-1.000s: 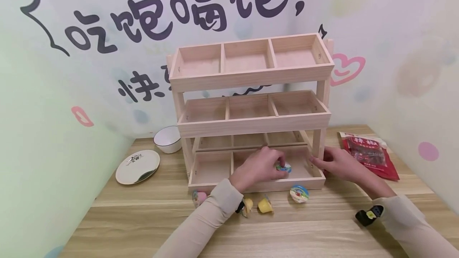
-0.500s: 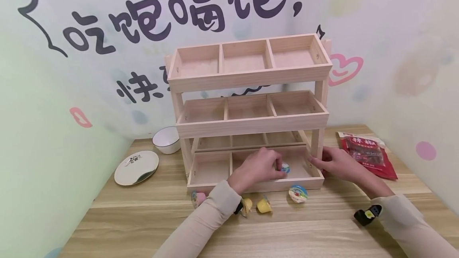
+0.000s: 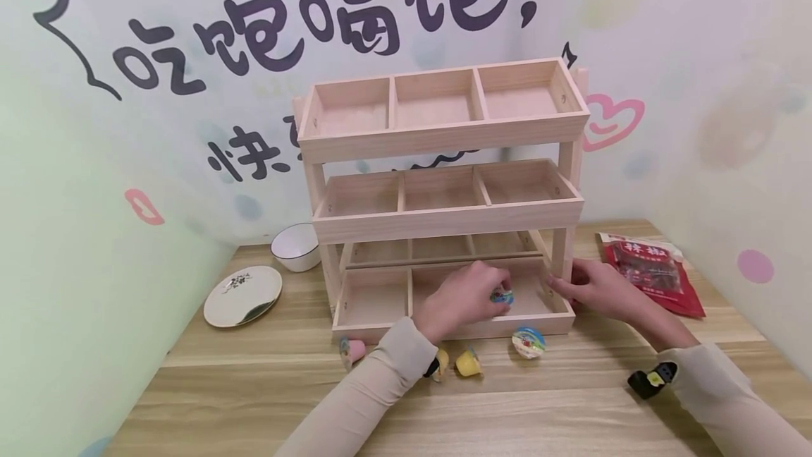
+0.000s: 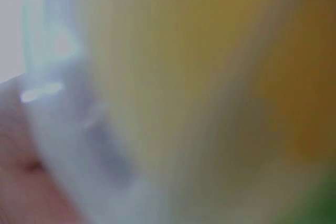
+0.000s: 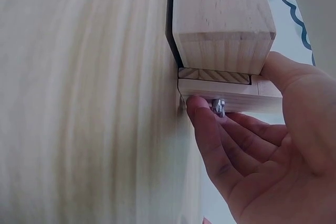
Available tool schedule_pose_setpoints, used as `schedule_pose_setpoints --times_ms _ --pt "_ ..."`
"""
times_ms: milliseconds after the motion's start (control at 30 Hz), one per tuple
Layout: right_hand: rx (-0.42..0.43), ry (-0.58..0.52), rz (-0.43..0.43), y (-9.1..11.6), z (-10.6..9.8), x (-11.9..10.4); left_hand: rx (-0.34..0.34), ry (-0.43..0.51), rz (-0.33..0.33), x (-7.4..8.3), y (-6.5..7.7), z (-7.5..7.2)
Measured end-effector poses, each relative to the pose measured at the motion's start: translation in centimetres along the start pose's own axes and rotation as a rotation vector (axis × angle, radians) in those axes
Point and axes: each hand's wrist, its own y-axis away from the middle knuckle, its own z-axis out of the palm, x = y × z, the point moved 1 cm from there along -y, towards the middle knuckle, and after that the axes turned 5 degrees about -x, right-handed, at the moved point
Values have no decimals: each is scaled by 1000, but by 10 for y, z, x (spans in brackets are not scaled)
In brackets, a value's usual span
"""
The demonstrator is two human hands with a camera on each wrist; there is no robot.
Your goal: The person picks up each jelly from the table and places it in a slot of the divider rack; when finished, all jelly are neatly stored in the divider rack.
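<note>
A wooden three-tier rack (image 3: pixel 447 220) with divided trays stands on the table. My left hand (image 3: pixel 462 295) reaches into its bottom tray and pinches a small jelly cup (image 3: pixel 502 296) with a blue printed lid, partly hidden by the fingers. The left wrist view is filled by a blurred yellow jelly cup (image 4: pixel 173 66) close to the lens. At the bottom tray's right end, my right hand (image 3: pixel 599 289) grips the rack. In the right wrist view its thumb and fingers lie on either side of the wooden upright, the fingertips beside a metal bolt (image 5: pixel 218 106).
In front of the rack lie a pink jelly cup (image 3: pixel 357 350), a yellow jelly cup (image 3: pixel 469 364), another partly behind the left cuff, and a blue-lidded one (image 3: pixel 528 343). A plate (image 3: pixel 244 295) and a bowl (image 3: pixel 297 248) stand left; a red food packet (image 3: pixel 653 273) lies right.
My left hand has shifted slightly to the right inside the bottom tray, and the blue-lidded jelly cup at its fingertips has changed its tilt. The right hand keeps its place.
</note>
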Motion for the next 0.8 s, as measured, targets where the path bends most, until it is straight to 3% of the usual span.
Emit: schedule_pose_setpoints --times_ms 267,600,800 --pt "5 8 -1 0 0 -1 -23 65 18 -4 -2 1" --pt "6 5 -7 0 1 0 -45 108 -10 -6 -1 1" --pt "9 0 -13 1 0 0 12 94 59 0 7 0"
